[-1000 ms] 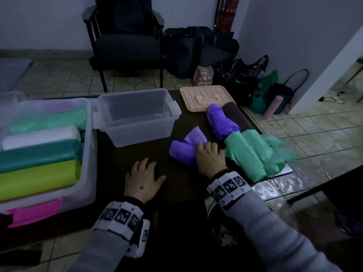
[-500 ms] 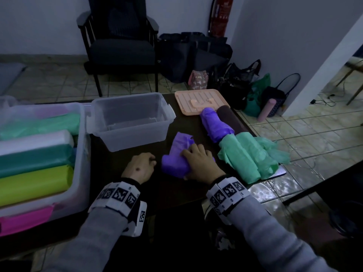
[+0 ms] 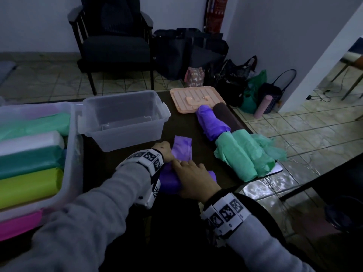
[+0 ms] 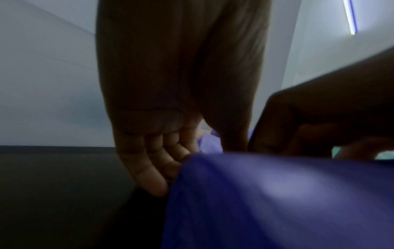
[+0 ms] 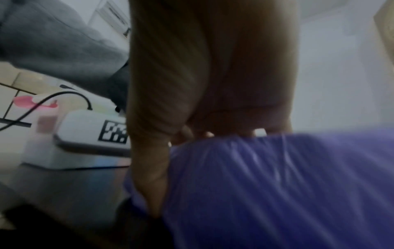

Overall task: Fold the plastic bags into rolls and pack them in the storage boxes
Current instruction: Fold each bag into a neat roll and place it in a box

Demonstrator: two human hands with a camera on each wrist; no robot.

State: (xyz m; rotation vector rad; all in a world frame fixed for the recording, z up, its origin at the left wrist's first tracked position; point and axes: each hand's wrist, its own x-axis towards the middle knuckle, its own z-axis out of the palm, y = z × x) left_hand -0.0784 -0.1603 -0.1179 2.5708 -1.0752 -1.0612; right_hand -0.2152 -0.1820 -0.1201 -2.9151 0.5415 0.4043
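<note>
Both hands are on the purple bag (image 3: 181,149) at the near edge of the dark table (image 3: 121,163) — the right hand (image 3: 193,176) curled over its rolled part, the left hand (image 3: 164,151) gripping beside it (fingers bent). The clear storage box (image 3: 123,119) stands just behind.

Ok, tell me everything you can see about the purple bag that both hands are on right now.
The purple bag is thin, crinkled, glossy plastic, lying on the dark table near its front edge, just before the clear empty box. Its near part is bunched into a thick roll; a flat, creased tail stretches away towards the box. The right hand lies over the roll, thumb down its near side. The left hand grips it from the left, fingers curled at its edge.
</note>
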